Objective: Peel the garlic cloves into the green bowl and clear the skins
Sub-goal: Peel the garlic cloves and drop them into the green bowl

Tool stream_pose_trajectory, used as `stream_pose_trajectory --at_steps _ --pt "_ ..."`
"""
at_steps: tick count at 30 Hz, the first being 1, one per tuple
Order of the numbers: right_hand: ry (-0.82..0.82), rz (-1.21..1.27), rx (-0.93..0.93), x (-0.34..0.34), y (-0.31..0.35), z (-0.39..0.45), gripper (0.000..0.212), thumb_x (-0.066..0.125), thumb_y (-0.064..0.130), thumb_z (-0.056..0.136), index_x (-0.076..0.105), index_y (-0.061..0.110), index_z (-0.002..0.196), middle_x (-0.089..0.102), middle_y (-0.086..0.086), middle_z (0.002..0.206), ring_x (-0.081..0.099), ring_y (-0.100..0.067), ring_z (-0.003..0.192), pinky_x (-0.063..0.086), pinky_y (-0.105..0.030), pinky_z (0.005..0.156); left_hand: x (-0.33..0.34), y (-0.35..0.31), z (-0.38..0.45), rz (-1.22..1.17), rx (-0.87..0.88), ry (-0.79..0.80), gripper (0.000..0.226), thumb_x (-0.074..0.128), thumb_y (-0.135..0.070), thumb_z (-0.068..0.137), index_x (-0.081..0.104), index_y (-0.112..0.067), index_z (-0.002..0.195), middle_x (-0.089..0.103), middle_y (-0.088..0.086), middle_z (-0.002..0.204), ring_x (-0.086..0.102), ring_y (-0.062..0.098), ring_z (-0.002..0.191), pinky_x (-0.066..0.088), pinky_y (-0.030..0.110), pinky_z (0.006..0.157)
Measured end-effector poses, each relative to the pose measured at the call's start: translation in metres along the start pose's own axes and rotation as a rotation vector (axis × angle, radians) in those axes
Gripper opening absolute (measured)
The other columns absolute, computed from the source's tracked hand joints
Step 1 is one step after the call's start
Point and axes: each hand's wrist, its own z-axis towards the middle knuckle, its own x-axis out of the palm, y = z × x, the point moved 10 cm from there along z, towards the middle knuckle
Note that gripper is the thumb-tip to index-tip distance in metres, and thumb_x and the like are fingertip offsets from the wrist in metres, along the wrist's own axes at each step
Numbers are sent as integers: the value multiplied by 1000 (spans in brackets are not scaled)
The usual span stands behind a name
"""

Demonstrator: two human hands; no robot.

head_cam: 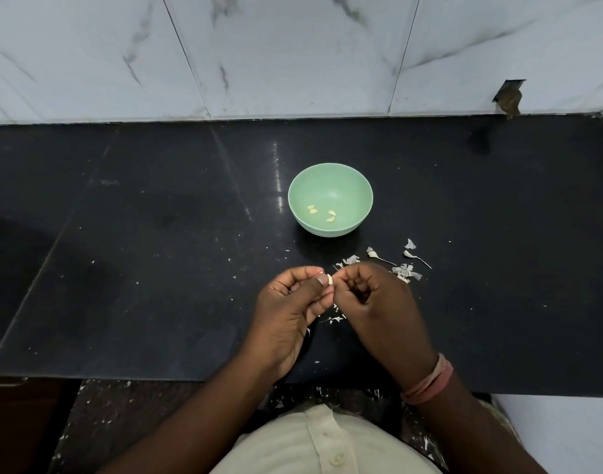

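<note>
While the left hand (290, 302) pinches a garlic clove (330, 279), the right hand (368, 295) curls against it (its grip unclear). Peeled cloves (322, 213) lie inside the green bowl (330, 176); skins (404, 270) litter the tabletop (156, 251).

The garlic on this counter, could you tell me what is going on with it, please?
A person is peeling a garlic clove above the black counter: the left hand pinches it and the right hand picks at it. A few peeled cloves lie in the green bowl. Loose skins are scattered near the hands, not yet cleared.
</note>
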Motion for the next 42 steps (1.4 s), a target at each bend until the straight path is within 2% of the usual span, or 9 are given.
stream_pose_trajectory --at_steps 11,17,23,27,32,34,35,38,42 --pt "-13 -8 71 -1 0 0 13 72 13 82 67 19 72 62 13 61 57 -5 60 42 -12 58 4 2 -3 -9 -29 7 18 71 -1 82 68 0 100 69 12 88 69 16 78 59 23 69" --pt "38 21 172 5 -10 -1 12 68 15 83 63 19 72 61 8 60 54 -5 56 44 -18 57 6 6 -3 0 -63 25 19 72 -4 79 69 -3 97 71 11 87 70 16 79 59 24 71" --pt "118 593 470 27 -29 -9 16 55 6 97 64 -1 86 52 -5 55 49 -20 47 46 -34 52 7 18 -5 -177 -245 43 11 63 2 90 68 -3 98 70 13 84 71 14 71 60 20 66" --pt "104 830 563 33 -29 -12 23 45 5 100 61 3 84 51 -9 62 47 -19 52 44 -31 46 11 18 -6 -218 -278 67 12 65 -1 87 68 -6 97 68 13 84 70 14 71 60 20 67" --pt "21 321 354 3 -27 -3 47 48 33 106 47 -2 76 49 -22 60 49 -25 47 48 -41 50 13 17 -5 -234 -278 81 14 67 -1 83 68 -6 96 68 11 82 70 15 73 60 22 67" --pt "-36 146 271 -4 -28 2 24 56 26 102 56 8 86 60 -11 71 59 -20 61 53 -41 63 13 17 -4 -212 -264 81 13 67 0 84 69 -6 95 67 11 82 70 15 73 60 22 67" --pt "-31 119 242 -4 -25 2 4 59 18 98 59 16 95 63 -2 81 62 -15 71 54 -34 69 12 16 -3 -198 -251 76 13 66 0 85 69 -6 95 68 11 82 70 15 73 60 22 68" --pt "-56 49 148 -5 -18 1 28 62 1 91 68 22 108 66 9 101 64 -4 90 49 -14 80 9 12 0 -146 -193 58 12 62 2 90 68 -5 97 68 10 82 70 15 72 60 22 69" --pt "-29 162 150 3 -14 1 12 74 13 89 76 23 96 75 9 90 70 -8 84 55 -24 80 4 6 4 -73 -107 32 12 64 3 89 67 -5 98 70 10 82 70 13 73 60 22 70"
